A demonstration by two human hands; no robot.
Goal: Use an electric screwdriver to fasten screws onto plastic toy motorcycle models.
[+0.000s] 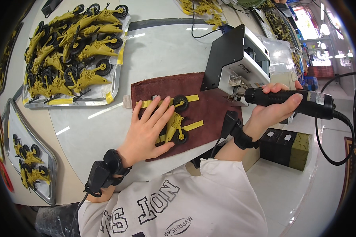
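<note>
Olive-yellow toy motorcycle [173, 125] on maroon mat [221, 114]; left hand [149, 130], fingers spread wide over it; right hand [279, 107], fingers wrapped round black corded tool [314, 108], right.

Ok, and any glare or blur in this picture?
Head view: glare streaks the pale tabletop; head view: the window at upper right looks washed out; head view: the left hand and yellow motorcycle model look fairly sharp.

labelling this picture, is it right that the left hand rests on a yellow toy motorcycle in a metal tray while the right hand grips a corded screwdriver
Wrong place: the head view shows that toy motorcycle on a dark red mat. The left hand and right hand are as stated.
</note>
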